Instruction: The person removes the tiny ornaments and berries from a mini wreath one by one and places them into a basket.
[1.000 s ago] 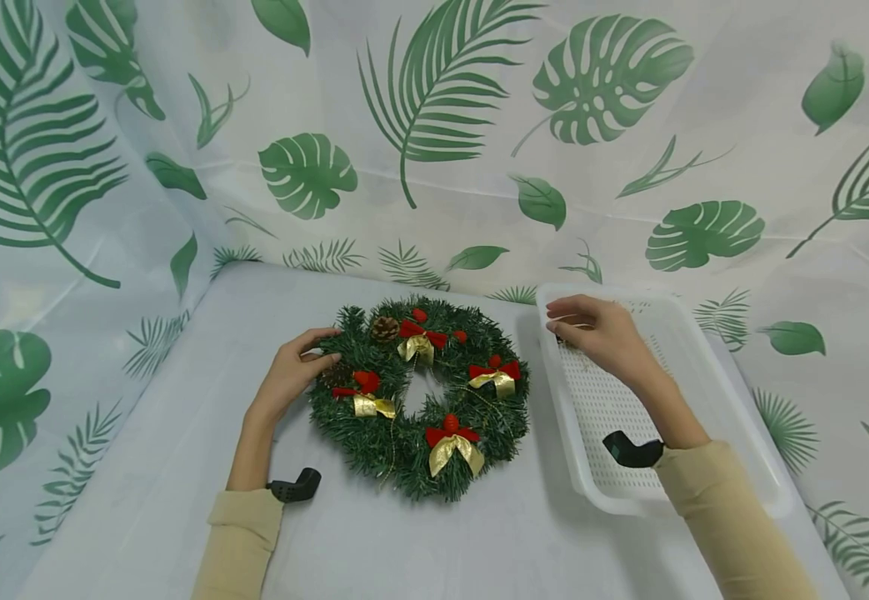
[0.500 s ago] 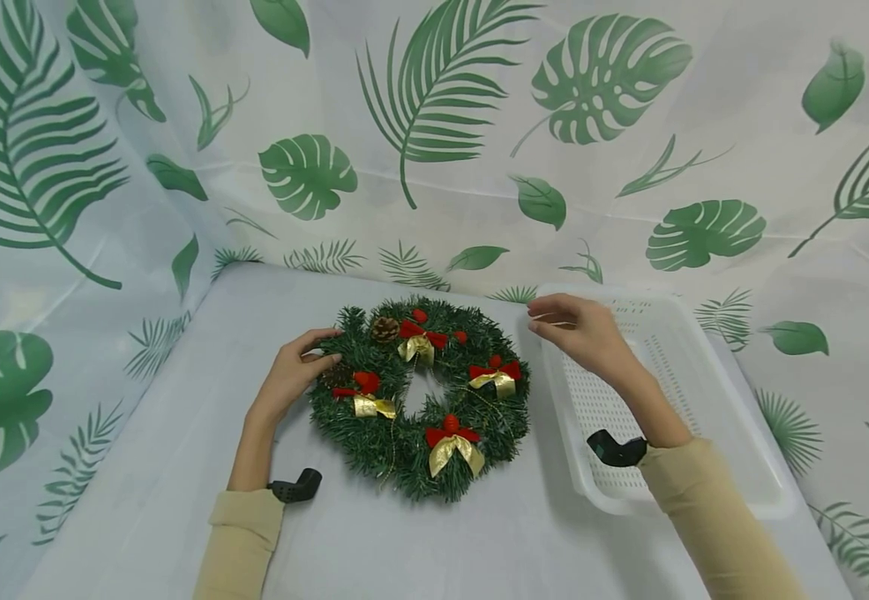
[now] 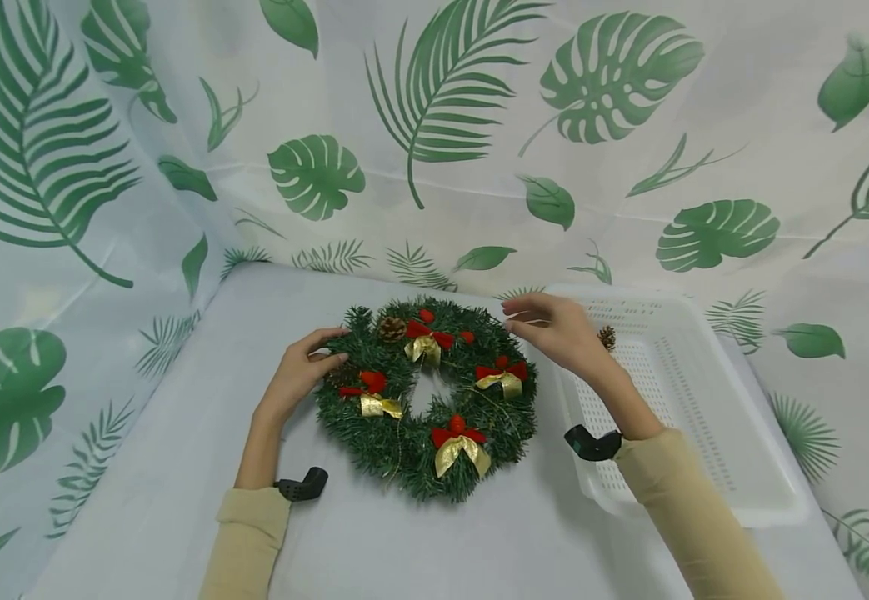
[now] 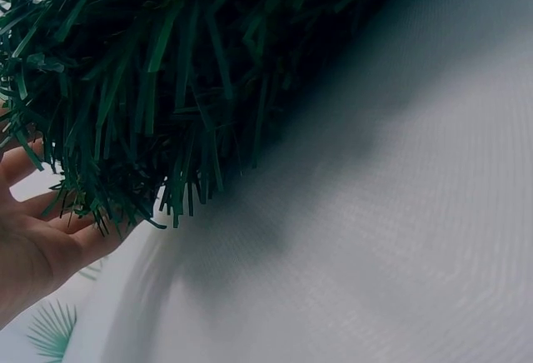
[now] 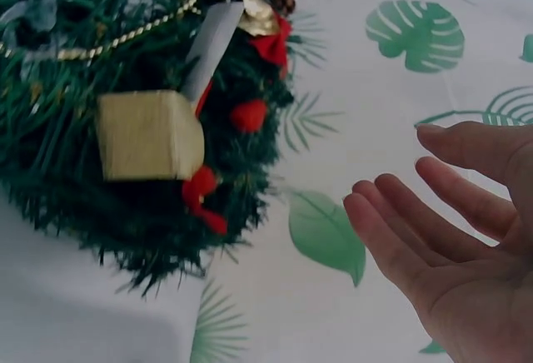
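A green tinsel wreath (image 3: 374,433) lies on the white table, decorated with red and gold bows, red berries and a pine cone (image 3: 392,328). On its left rim my left hand (image 3: 295,371) grips the greenery between thumb and fingers; the left wrist view shows those fingers (image 4: 104,238) partly hidden by the strands. My right hand (image 3: 554,333) hovers by the upper right rim with nothing in it, its fingers loosely bent. From the right wrist, that hand (image 5: 450,255) appears apart from the wreath (image 5: 67,138).
To the right of the wreath stands a white perforated plastic basket (image 3: 767,467), close to my right forearm. One loose pine cone (image 3: 607,337) is inside it near the left side. A leaf-printed curtain (image 3: 471,192) borders the back and sides of the table.
My right hand has moved left from the basket toward the wreath. The basket's pine cone, hidden half a second ago, now shows. My left hand stays on the wreath; the head view shifts slightly.
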`<state>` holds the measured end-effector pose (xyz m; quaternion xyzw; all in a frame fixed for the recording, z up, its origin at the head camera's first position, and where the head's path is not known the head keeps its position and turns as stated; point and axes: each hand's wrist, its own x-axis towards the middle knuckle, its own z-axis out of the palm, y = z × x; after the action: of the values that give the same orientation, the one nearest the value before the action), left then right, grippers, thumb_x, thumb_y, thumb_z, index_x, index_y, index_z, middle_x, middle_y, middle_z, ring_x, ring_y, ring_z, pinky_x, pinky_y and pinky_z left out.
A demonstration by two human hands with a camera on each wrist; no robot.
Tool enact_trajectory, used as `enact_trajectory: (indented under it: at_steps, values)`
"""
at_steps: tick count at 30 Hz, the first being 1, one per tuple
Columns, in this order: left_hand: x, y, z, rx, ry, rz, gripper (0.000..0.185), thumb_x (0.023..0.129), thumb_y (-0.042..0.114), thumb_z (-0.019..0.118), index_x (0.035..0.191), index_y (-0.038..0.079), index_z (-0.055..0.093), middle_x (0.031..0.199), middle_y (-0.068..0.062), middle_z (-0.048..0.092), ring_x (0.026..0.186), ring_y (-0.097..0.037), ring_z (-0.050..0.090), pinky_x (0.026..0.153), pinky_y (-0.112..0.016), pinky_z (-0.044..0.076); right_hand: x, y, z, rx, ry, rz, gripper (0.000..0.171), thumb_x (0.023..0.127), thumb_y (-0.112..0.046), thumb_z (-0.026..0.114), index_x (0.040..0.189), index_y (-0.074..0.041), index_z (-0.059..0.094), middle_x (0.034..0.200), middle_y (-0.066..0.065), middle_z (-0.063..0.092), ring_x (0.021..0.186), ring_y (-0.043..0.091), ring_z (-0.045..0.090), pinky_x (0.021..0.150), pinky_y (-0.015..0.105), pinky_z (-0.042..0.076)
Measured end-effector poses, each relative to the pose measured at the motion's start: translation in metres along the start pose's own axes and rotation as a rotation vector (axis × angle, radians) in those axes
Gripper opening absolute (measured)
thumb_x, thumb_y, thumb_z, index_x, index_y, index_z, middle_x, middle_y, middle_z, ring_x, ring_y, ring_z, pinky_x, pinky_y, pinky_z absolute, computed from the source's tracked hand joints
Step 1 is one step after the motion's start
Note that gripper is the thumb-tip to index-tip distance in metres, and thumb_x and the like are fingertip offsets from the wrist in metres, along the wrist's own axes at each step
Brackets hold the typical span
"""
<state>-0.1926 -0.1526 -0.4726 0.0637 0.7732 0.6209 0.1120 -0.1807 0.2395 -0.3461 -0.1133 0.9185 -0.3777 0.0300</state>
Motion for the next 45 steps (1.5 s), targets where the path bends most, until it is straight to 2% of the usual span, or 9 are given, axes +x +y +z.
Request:
enact_trajectory:
  at_steps: [9, 13, 21, 29, 35, 39, 45]
  values:
    - [0.0, 0.0, 0.0, 0.026, 0.009, -0.002, 0.049, 0.102, 0.022, 0.067, 0.15, 0.017, 0.055, 0.165, -0.015, 0.036, 0.134, -0.041, 0.056, 0.092, -0.041, 0.049, 0.011, -0.007, 0.015, 0.04, -0.035, -0.033, 0.034, 0.102, -0.019, 0.068, 0.132, -0.004, 0.067, 0.131, 0.019, 0.068, 0.119, 0.036, 0.067, 0.099, 0.046, 0.055]
    - [0.0, 0.001, 0.0, 0.018, 0.011, -0.01, 0.049, 0.102, 0.022, 0.067, 0.149, 0.018, 0.055, 0.164, -0.014, 0.037, 0.131, -0.04, 0.059, 0.091, -0.042, 0.048, 0.015, -0.008, 0.02, 0.044, -0.041, -0.04, 0.034, 0.101, -0.019, 0.069, 0.132, -0.006, 0.067, 0.131, 0.018, 0.068, 0.119, 0.034, 0.067, 0.098, 0.045, 0.056]
    - [0.001, 0.001, 0.001, 0.007, 0.007, -0.006, 0.049, 0.103, 0.021, 0.066, 0.15, 0.016, 0.054, 0.165, -0.016, 0.035, 0.136, -0.04, 0.055, 0.1, -0.05, 0.049, 0.02, -0.017, 0.029, 0.06, -0.04, -0.074, 0.034, 0.099, -0.013, 0.07, 0.131, -0.002, 0.067, 0.128, 0.019, 0.069, 0.116, 0.035, 0.068, 0.098, 0.047, 0.056]
    - [0.001, 0.0, 0.0, 0.005, 0.004, -0.002, 0.048, 0.102, 0.021, 0.067, 0.149, 0.016, 0.056, 0.163, -0.013, 0.038, 0.13, -0.038, 0.06, 0.09, -0.041, 0.048, 0.027, -0.02, 0.04, 0.03, -0.052, -0.085, 0.035, 0.099, -0.016, 0.071, 0.132, -0.003, 0.067, 0.126, 0.018, 0.071, 0.114, 0.032, 0.069, 0.099, 0.047, 0.055]
    - [0.002, 0.0, -0.001, 0.007, 0.003, 0.005, 0.049, 0.103, 0.021, 0.066, 0.15, 0.015, 0.055, 0.163, -0.015, 0.038, 0.133, -0.04, 0.058, 0.093, -0.043, 0.049, 0.033, -0.026, 0.046, 0.052, -0.08, -0.069, 0.036, 0.1, -0.018, 0.071, 0.133, -0.006, 0.067, 0.127, 0.018, 0.07, 0.114, 0.031, 0.069, 0.097, 0.047, 0.055]
    - [0.002, 0.0, 0.0, 0.007, 0.005, -0.008, 0.048, 0.102, 0.021, 0.066, 0.149, 0.018, 0.055, 0.163, -0.013, 0.039, 0.133, -0.038, 0.058, 0.094, -0.043, 0.049, 0.037, -0.03, 0.05, 0.082, -0.098, -0.074, 0.036, 0.099, -0.016, 0.071, 0.133, -0.005, 0.066, 0.129, 0.019, 0.069, 0.115, 0.031, 0.069, 0.095, 0.046, 0.056]
    - [0.001, 0.001, 0.0, 0.006, 0.006, -0.011, 0.049, 0.102, 0.019, 0.066, 0.15, 0.017, 0.054, 0.163, -0.014, 0.038, 0.133, -0.038, 0.058, 0.094, -0.043, 0.05, 0.042, -0.032, 0.058, 0.068, -0.1, -0.098, 0.036, 0.099, -0.016, 0.071, 0.132, -0.003, 0.067, 0.128, 0.018, 0.07, 0.114, 0.03, 0.07, 0.093, 0.046, 0.057]
